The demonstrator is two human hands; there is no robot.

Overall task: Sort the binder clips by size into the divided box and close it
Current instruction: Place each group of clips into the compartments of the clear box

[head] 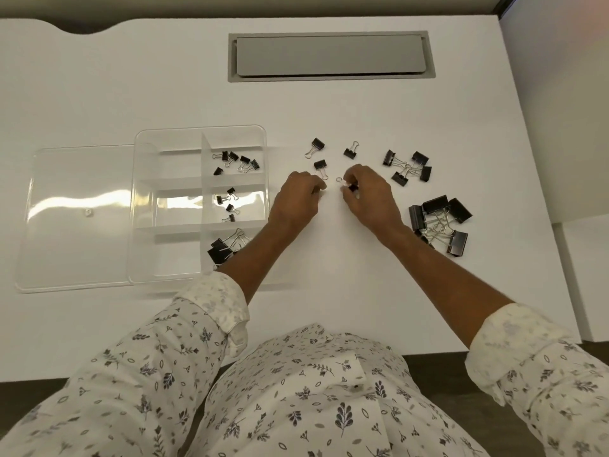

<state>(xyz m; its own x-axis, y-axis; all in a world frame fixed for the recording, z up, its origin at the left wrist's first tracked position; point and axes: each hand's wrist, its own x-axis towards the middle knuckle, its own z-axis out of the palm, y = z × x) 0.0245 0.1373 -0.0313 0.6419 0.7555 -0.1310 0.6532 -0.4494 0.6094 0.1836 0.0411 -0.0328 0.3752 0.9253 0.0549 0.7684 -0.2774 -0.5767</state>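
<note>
Step in hand: the sort is on, and both hands are down among the loose small clips just right of the divided box (171, 130).
Right hand (370, 196): thumb and fingertips are pinched on a little black clip (351, 187), its wire loop poking out toward the other hand.
Left hand (296, 201): the fingers are curled in, tips low at the table (329, 110), right beside the wire handle of a nearby clip (320, 166). I cannot tell whether it holds anything.
Box: it sits open, with the clear lid (82, 179) lying against its left side. Three compartments in the right column carry clips: small ones far, the tiniest in the middle, bigger ones near.
Still loose: two small clips beyond the hands (317, 146) (351, 151), a medium cluster (408, 168) off to the right, and the large pile (440, 222) beside the right forearm.
Progress: somewhere short of halfway, by my reckoning, since the medium and large heaps look barely touched.
Next move: the pinched clip has to travel left across to the compartment of its own size, probably one of the two farther ones. It should be let go above that cell, clear of the divider walls, so it doesn't hop next door.
Later: the clusters, then the lid.
</note>
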